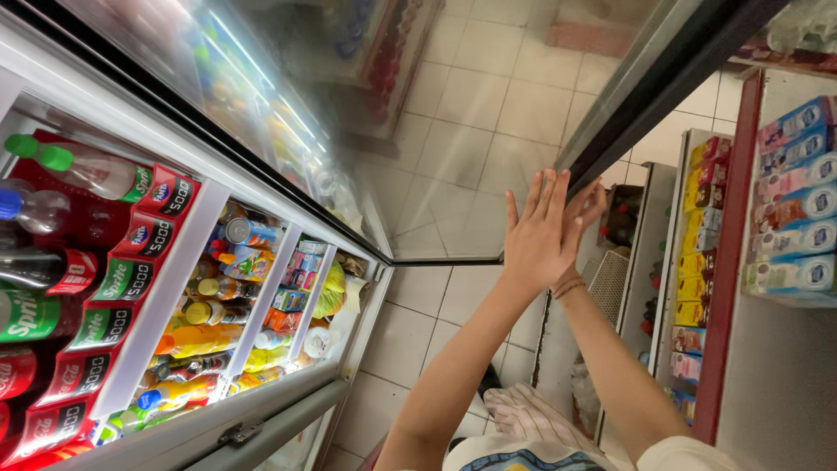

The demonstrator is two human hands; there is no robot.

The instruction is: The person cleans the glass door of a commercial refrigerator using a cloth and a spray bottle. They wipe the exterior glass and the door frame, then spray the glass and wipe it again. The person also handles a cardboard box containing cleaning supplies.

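- Glass fridge door [453,131]: swung wide open, fogged pane in a dark frame, both hands pressed flat near its outer edge

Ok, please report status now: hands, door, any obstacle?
Left hand flat on open glass door. Right hand behind it at door edge. Nothing held. No obstacle seen.

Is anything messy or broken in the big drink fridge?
Nothing looks broken or spilled. The fridge's glass door stands wide open, with the left hand flat against it and the right hand at its edge. Bottles on the lower shelves lie jumbled, less tidy than the upper rows.
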